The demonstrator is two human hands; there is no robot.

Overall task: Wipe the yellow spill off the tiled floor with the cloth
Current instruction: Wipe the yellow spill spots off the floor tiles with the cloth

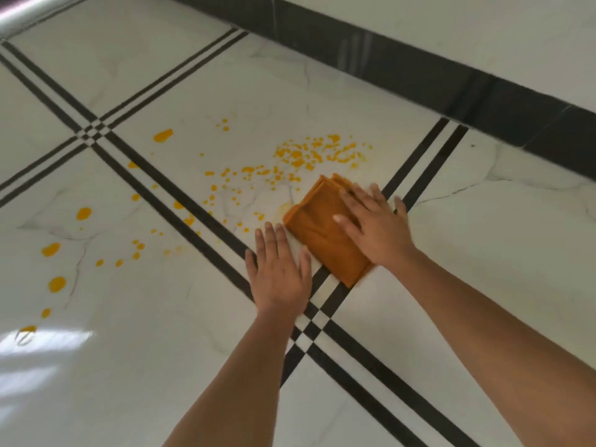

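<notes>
Glossy white tiled floor (pixel 129 317), crossed by black double stripes, fills the view. Its grip spread flat, the right hand (pixel 377 227) presses the folded orange cloth (pixel 317 243); the left hand (pixel 279 272) lies flat, grip apart, just beside it. Droplets of yellow spill (pixel 297 162) scatter beyond and leftward; the dark skirting band (pixel 451 82) is blurred.

Floor (pixel 129 317) open ahead and left of cloth (pixel 317 235). Left hand (pixel 279 272) lies flat just beside the cloth. Skirting (pixel 419 69) bounds the far side.

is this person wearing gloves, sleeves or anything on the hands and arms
No. The left hand and right hand are bare, with no gloves, rings or watch visible. Both forearms are uncovered as far as the frame shows.
</notes>
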